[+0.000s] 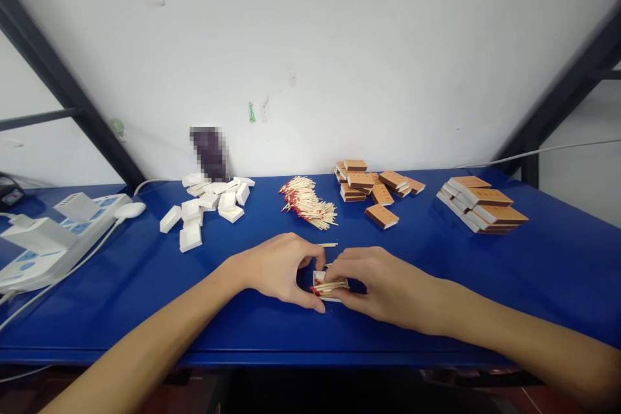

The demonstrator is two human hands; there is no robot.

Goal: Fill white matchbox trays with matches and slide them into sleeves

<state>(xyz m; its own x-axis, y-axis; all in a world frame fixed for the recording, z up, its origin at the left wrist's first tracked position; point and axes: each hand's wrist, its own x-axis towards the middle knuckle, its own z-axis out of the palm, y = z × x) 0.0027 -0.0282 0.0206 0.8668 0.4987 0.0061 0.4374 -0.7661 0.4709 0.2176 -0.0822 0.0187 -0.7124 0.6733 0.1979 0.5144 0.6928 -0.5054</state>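
A small white matchbox tray (318, 275) lies on the blue table between my hands, with red-tipped matches (322, 288) in it. My left hand (281, 266) curves around the tray's left end, index finger at the far edge and thumb at the near edge. From the right, my right hand (383, 281) reaches over the tray, its thumb and fingers closed on matches there. Its fingers hide the tray's right part. A few loose matches (330, 244) lie just behind the hands. Farther back is a heap of matches (308, 202).
White empty trays (191, 238) are piled at the back left. Orange-brown matchbox sleeves (382, 215) lie back right of the matches, and filled-looking matchboxes (485, 204) are stacked farther right. A power strip (72, 239) with cables occupies the left. A wall (339, 45) rises behind.
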